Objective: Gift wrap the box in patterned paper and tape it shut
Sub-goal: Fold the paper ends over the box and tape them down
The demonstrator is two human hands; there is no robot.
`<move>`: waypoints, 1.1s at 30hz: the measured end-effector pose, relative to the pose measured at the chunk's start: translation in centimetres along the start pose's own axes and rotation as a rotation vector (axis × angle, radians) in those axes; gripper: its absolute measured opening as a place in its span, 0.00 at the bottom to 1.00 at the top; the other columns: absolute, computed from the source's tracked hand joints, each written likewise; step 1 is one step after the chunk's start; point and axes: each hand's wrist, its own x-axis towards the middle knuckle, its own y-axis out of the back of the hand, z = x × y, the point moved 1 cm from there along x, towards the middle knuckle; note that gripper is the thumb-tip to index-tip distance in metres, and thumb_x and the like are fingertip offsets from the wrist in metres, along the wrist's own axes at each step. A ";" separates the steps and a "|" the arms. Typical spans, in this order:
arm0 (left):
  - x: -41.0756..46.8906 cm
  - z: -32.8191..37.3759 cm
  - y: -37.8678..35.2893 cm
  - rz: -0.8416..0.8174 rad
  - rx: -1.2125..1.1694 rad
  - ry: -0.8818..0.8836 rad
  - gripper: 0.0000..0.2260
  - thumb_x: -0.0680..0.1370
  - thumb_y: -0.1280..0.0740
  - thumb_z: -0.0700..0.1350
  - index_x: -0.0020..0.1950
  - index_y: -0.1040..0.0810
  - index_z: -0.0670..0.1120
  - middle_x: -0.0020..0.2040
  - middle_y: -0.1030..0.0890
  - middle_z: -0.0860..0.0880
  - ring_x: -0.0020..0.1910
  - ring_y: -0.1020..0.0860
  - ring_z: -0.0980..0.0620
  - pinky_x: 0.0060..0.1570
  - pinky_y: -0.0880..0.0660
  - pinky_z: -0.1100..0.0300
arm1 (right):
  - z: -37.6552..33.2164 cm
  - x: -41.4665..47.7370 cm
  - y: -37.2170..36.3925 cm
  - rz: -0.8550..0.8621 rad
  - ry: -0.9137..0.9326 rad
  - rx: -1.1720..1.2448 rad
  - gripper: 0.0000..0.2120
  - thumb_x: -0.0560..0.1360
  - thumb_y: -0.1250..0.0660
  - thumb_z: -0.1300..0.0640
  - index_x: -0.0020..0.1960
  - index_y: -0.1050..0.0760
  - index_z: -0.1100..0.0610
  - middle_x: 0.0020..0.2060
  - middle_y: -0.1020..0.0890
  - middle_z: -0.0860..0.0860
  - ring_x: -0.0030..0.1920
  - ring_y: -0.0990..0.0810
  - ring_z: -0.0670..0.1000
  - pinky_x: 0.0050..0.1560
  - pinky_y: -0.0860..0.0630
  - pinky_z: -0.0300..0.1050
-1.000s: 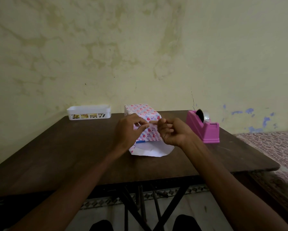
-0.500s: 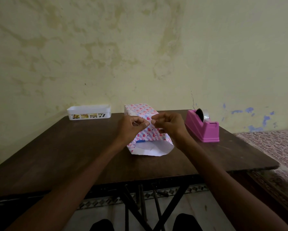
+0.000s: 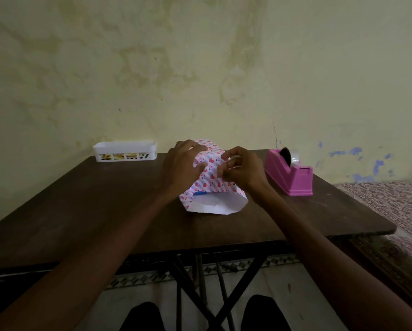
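The box, already covered in patterned paper, is lying near the middle of the dark table with its long axis running from six to twelve o'clock. At the six o'clock end the paper is hanging open, its white underside spreading flat onto the tabletop and a sliver of blue showing inside the opening.

The left hand is pressing on the nine o'clock side of the parcel, palm against the wall and straight fingers reaching over the top, thumb lying across the paper. The right hand is hovering at the three o'clock side, its fingers curled inward with the fingertips meeting the top face. The light is dim, and whether they are pinching a fold of paper, a bit of tape, or nothing at all I cannot tell.

A pink tape dispenser is standing at three o'clock from the parcel, just beyond the right hand and apart from it. A white slotted tray is sitting at ten o'clock, against the wall at the table's far edge.
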 end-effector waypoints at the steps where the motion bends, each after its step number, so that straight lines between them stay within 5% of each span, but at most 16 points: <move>1: 0.3 0.2 -0.3 -0.024 0.025 -0.025 0.20 0.74 0.29 0.53 0.65 0.23 0.49 0.65 0.23 0.48 0.62 0.26 0.48 0.62 0.31 0.55 | -0.2 0.1 -0.3 -0.033 0.016 -0.040 0.14 0.70 0.25 0.67 0.50 0.23 0.54 0.40 0.16 0.50 0.38 0.17 0.45 0.41 0.17 0.41; 7: 1.2 0.3 -1.5 -0.104 0.197 -0.120 0.22 0.75 0.30 0.53 0.67 0.27 0.50 0.67 0.26 0.48 0.64 0.28 0.48 0.63 0.32 0.54 | 1.1 0.8 -2.5 -0.117 0.218 -0.400 0.13 0.73 0.29 0.61 0.57 0.22 0.53 0.45 0.17 0.50 0.42 0.21 0.46 0.40 0.27 0.30; 14: 0.6 -0.5 -2.8 -0.109 0.322 -0.171 0.30 0.74 0.33 0.63 0.71 0.32 0.50 0.70 0.30 0.47 0.67 0.31 0.46 0.65 0.35 0.50 | 3.6 0.9 -4.4 -0.162 0.212 -0.478 0.17 0.74 0.28 0.57 0.62 0.24 0.53 0.50 0.16 0.51 0.52 0.19 0.49 0.50 0.25 0.38; 18: 0.6 -0.9 -3.1 -0.095 0.298 -0.194 0.31 0.72 0.32 0.63 0.71 0.32 0.50 0.70 0.30 0.47 0.67 0.31 0.45 0.66 0.36 0.48 | 4.8 0.9 -5.4 -0.098 0.231 -0.500 0.15 0.76 0.32 0.57 0.62 0.24 0.51 0.50 0.16 0.51 0.52 0.19 0.50 0.49 0.29 0.36; 25: 0.7 -1.3 -3.2 -0.102 0.310 -0.227 0.34 0.69 0.27 0.60 0.71 0.32 0.50 0.70 0.30 0.46 0.67 0.31 0.45 0.65 0.35 0.48 | 6.2 1.3 -6.4 -0.118 0.222 -0.422 0.15 0.74 0.31 0.59 0.60 0.25 0.50 0.46 0.16 0.47 0.48 0.18 0.47 0.54 0.22 0.43; 33: 0.9 -1.7 -3.6 -0.119 0.304 -0.201 0.35 0.68 0.25 0.58 0.71 0.33 0.51 0.71 0.31 0.47 0.67 0.32 0.45 0.65 0.34 0.49 | 6.8 2.2 -7.5 -0.167 0.155 -0.424 0.22 0.74 0.28 0.54 0.66 0.30 0.48 0.55 0.18 0.49 0.55 0.19 0.49 0.60 0.22 0.49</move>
